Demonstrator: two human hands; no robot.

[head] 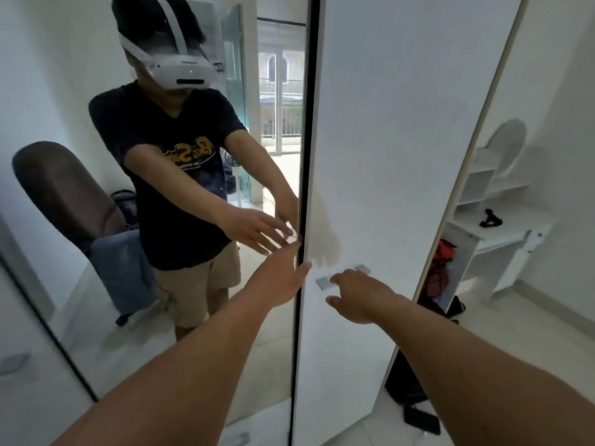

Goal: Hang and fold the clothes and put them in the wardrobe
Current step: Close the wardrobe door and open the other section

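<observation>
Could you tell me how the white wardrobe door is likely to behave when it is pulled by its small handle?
The white door looks like a tall rigid panel, so it should probably move as one piece without flexing. Its handle is small and flat, so the right hand may get only a fingertip hold that could slip. The left hand at the mirror door edge could steady it.

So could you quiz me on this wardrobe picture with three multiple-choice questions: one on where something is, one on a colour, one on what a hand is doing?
1. Where is the right hand?
A. at the grey handle of the white door
B. on the mirror door
C. at the desk

2. What colour is the white door's handle?
A. red
B. grey
C. black

3. How are the left hand's fingers?
A. clenched
B. holding clothes
C. straight, at the mirror door's edge

Key: 1 A, its fingers reach the handle; 2 B, pale grey; 3 C, extended and holding nothing.
</observation>
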